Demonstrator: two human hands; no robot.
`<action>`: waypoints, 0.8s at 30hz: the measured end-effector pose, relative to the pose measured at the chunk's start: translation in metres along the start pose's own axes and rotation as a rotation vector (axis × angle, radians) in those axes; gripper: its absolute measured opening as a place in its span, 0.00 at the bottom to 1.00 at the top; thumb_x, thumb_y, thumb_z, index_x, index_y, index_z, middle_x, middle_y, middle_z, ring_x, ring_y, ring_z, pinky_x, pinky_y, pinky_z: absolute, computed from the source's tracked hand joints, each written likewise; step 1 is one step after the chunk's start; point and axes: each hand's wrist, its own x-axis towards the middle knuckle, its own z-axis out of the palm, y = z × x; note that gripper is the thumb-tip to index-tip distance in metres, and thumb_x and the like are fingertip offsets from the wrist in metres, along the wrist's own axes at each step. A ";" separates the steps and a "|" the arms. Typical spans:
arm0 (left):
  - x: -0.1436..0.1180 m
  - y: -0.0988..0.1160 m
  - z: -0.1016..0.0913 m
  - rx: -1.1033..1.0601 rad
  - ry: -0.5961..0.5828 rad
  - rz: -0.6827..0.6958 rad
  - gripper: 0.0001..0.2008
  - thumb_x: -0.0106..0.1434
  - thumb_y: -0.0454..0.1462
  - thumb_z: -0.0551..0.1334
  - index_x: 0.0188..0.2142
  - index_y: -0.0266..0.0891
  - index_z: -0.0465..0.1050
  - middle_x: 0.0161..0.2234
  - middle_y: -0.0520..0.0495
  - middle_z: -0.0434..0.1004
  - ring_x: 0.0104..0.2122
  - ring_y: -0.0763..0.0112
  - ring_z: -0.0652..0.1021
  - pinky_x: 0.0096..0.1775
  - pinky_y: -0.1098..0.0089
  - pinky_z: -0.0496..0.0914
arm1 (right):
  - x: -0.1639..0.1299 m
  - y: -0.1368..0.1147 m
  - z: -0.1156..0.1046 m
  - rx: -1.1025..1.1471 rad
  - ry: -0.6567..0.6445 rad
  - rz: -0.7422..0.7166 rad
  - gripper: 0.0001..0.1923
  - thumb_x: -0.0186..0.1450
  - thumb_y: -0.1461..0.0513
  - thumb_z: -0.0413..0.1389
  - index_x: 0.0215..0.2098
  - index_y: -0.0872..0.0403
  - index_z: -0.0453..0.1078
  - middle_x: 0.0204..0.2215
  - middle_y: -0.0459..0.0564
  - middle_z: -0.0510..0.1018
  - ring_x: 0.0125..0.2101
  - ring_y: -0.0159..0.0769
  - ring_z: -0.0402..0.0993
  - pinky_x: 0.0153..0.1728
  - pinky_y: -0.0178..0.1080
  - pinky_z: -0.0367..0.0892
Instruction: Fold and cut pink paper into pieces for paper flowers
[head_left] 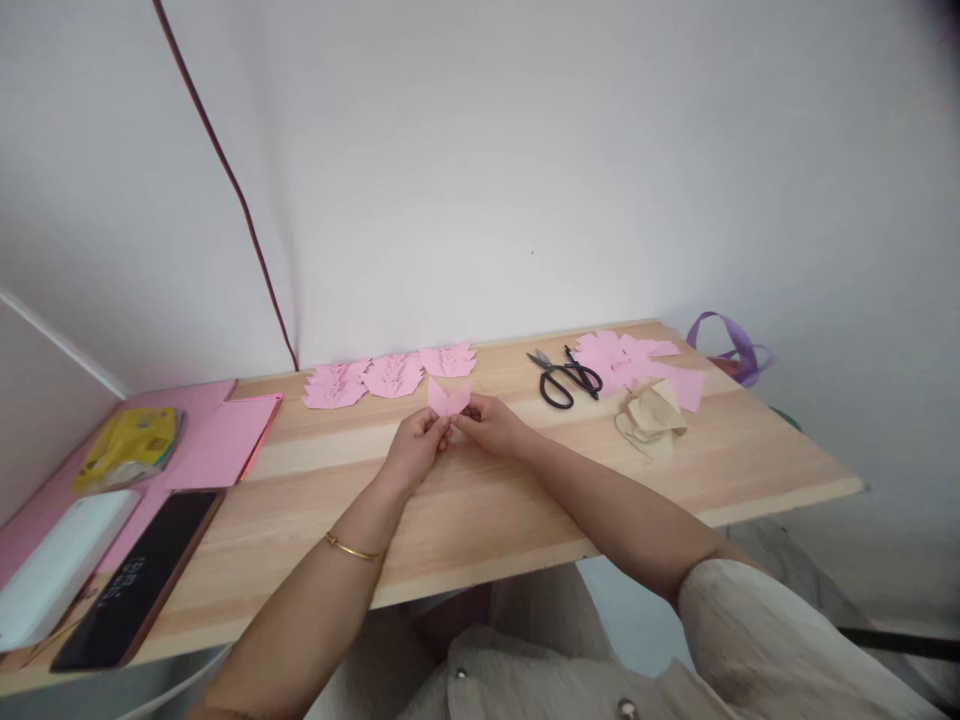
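A pale, buttoned garment fills the bottom of the view, and from it two bare forearms reach out over the wooden tabletop (480,520), the left one wearing a thin gold bangle (352,548). The left hand (415,447) and right hand (489,424) meet just above the wood, fingers closed in a pinch on the lower edge of a small folded pink paper piece (448,398), its two points standing up like wings. It looks feather-light, thin and easily creased or torn, so I judge a gentle pinch along the folds, near the middle, suits it best. The fingertips overlap each other and the paper's lower half, so the exact fold there is hidden. Behind lies a row of finished pink folded shapes (390,375), with black scissors (564,378) and pink offcuts (637,362) to the right; their detail is too small to read.
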 end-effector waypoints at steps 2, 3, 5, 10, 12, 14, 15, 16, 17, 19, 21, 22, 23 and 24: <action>-0.001 0.001 0.000 0.042 0.000 0.005 0.13 0.55 0.43 0.61 0.23 0.37 0.64 0.16 0.56 0.62 0.18 0.78 0.65 0.23 0.75 0.57 | 0.000 0.001 0.001 -0.021 0.002 -0.019 0.08 0.59 0.62 0.50 0.33 0.58 0.68 0.29 0.48 0.75 0.29 0.31 0.69 0.32 0.34 0.63; -0.002 0.002 0.001 0.054 0.001 0.010 0.13 0.55 0.43 0.61 0.23 0.37 0.64 0.16 0.56 0.62 0.18 0.78 0.65 0.23 0.75 0.57 | 0.000 0.002 0.001 -0.029 -0.002 -0.029 0.08 0.59 0.62 0.50 0.33 0.58 0.68 0.29 0.48 0.75 0.30 0.31 0.70 0.33 0.34 0.63; -0.002 0.003 0.001 0.057 0.000 0.021 0.13 0.55 0.44 0.61 0.23 0.37 0.64 0.16 0.56 0.62 0.17 0.78 0.64 0.23 0.75 0.57 | 0.000 0.003 0.001 -0.037 -0.008 -0.036 0.08 0.60 0.61 0.50 0.32 0.57 0.68 0.29 0.48 0.76 0.30 0.32 0.70 0.34 0.35 0.64; -0.003 0.005 0.002 0.022 0.009 0.024 0.15 0.54 0.45 0.62 0.22 0.37 0.63 0.16 0.55 0.62 0.17 0.79 0.63 0.23 0.75 0.57 | 0.000 0.002 0.001 0.058 0.027 0.003 0.09 0.58 0.59 0.53 0.33 0.57 0.68 0.29 0.47 0.76 0.30 0.32 0.70 0.33 0.35 0.64; -0.003 0.005 0.002 0.017 0.006 0.013 0.16 0.54 0.46 0.62 0.22 0.37 0.64 0.16 0.55 0.63 0.17 0.79 0.63 0.23 0.75 0.58 | 0.000 0.000 -0.001 0.092 0.056 0.011 0.10 0.58 0.58 0.54 0.33 0.57 0.69 0.29 0.47 0.76 0.29 0.32 0.70 0.32 0.34 0.65; -0.003 0.004 0.001 0.037 -0.027 0.007 0.15 0.54 0.46 0.62 0.22 0.36 0.65 0.16 0.54 0.64 0.18 0.78 0.64 0.23 0.75 0.58 | -0.001 -0.001 -0.002 0.103 0.070 0.016 0.11 0.59 0.56 0.54 0.30 0.57 0.69 0.26 0.46 0.75 0.28 0.31 0.70 0.31 0.34 0.64; -0.003 0.003 0.000 0.056 -0.050 0.006 0.15 0.54 0.45 0.62 0.22 0.36 0.66 0.17 0.54 0.65 0.18 0.78 0.65 0.24 0.75 0.58 | -0.001 -0.001 -0.003 0.104 0.071 0.014 0.12 0.59 0.55 0.54 0.29 0.56 0.69 0.25 0.46 0.75 0.28 0.31 0.70 0.31 0.34 0.64; -0.002 0.002 0.000 0.074 -0.071 0.007 0.14 0.54 0.45 0.62 0.23 0.36 0.66 0.17 0.53 0.66 0.19 0.77 0.66 0.24 0.75 0.59 | -0.001 -0.001 -0.004 0.104 0.076 0.008 0.12 0.59 0.55 0.54 0.27 0.56 0.69 0.24 0.46 0.74 0.28 0.31 0.70 0.30 0.33 0.64; -0.002 0.001 -0.001 0.086 -0.089 0.008 0.14 0.54 0.44 0.62 0.23 0.36 0.67 0.18 0.53 0.67 0.19 0.77 0.67 0.25 0.75 0.59 | -0.001 -0.001 -0.004 0.104 0.082 0.002 0.13 0.59 0.54 0.54 0.26 0.56 0.69 0.24 0.46 0.74 0.28 0.31 0.70 0.30 0.33 0.64; -0.001 -0.001 -0.002 0.073 -0.105 0.010 0.13 0.54 0.44 0.63 0.26 0.35 0.69 0.21 0.51 0.70 0.21 0.77 0.68 0.26 0.74 0.61 | -0.001 -0.001 -0.005 0.107 0.094 -0.015 0.12 0.58 0.55 0.55 0.25 0.56 0.68 0.24 0.46 0.74 0.28 0.31 0.70 0.30 0.33 0.64; -0.001 -0.001 -0.001 0.015 -0.100 0.000 0.13 0.53 0.44 0.64 0.29 0.35 0.70 0.25 0.50 0.72 0.22 0.77 0.69 0.27 0.74 0.61 | -0.001 -0.001 -0.004 0.121 0.095 -0.024 0.12 0.58 0.55 0.55 0.25 0.56 0.68 0.24 0.46 0.73 0.27 0.30 0.70 0.30 0.33 0.64; -0.001 0.000 -0.001 -0.013 -0.096 -0.009 0.14 0.52 0.44 0.65 0.29 0.34 0.71 0.26 0.49 0.72 0.23 0.77 0.69 0.27 0.74 0.62 | -0.002 -0.001 -0.004 0.134 0.093 -0.024 0.12 0.58 0.56 0.55 0.24 0.56 0.67 0.24 0.46 0.73 0.27 0.30 0.70 0.30 0.33 0.64; -0.002 0.000 0.000 -0.034 -0.092 -0.020 0.14 0.51 0.44 0.65 0.30 0.34 0.71 0.26 0.49 0.72 0.23 0.77 0.69 0.28 0.74 0.62 | -0.002 -0.001 -0.003 0.149 0.090 -0.022 0.11 0.58 0.56 0.55 0.24 0.56 0.67 0.24 0.46 0.73 0.27 0.30 0.70 0.30 0.33 0.65; -0.002 0.001 0.001 -0.045 -0.089 -0.028 0.14 0.51 0.44 0.66 0.29 0.34 0.71 0.26 0.49 0.72 0.23 0.77 0.69 0.28 0.74 0.62 | -0.002 -0.001 -0.002 0.163 0.087 -0.019 0.11 0.58 0.56 0.55 0.24 0.56 0.67 0.23 0.45 0.73 0.26 0.30 0.70 0.30 0.33 0.65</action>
